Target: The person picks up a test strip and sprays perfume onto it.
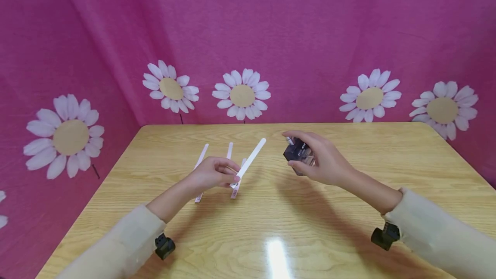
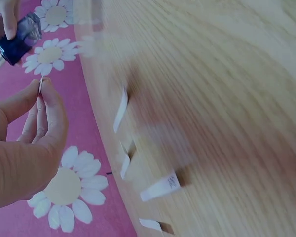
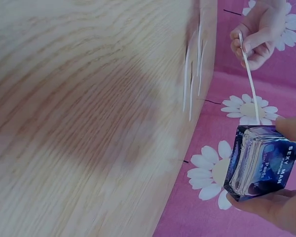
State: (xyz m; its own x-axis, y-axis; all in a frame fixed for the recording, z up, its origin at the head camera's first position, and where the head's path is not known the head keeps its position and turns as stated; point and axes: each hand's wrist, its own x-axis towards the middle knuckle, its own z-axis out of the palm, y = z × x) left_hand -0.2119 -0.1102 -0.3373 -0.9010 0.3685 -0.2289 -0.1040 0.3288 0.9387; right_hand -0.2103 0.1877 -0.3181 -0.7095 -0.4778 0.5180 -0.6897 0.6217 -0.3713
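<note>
My left hand pinches a white paper test strip between thumb and fingers, its free end pointing up and right. The same strip shows in the right wrist view, and only its pinched end in the left wrist view. My right hand grips a small dark blue perfume bottle above the table, a finger lying over its top. The bottle is square with white lettering; it appears again as the bottle in the left wrist view. The strip's tip sits a short way left of the bottle.
Several more white strips lie on the wooden table beneath my left hand, seen also as strips from the left wrist. A pink daisy-print cloth hangs behind and beside the table.
</note>
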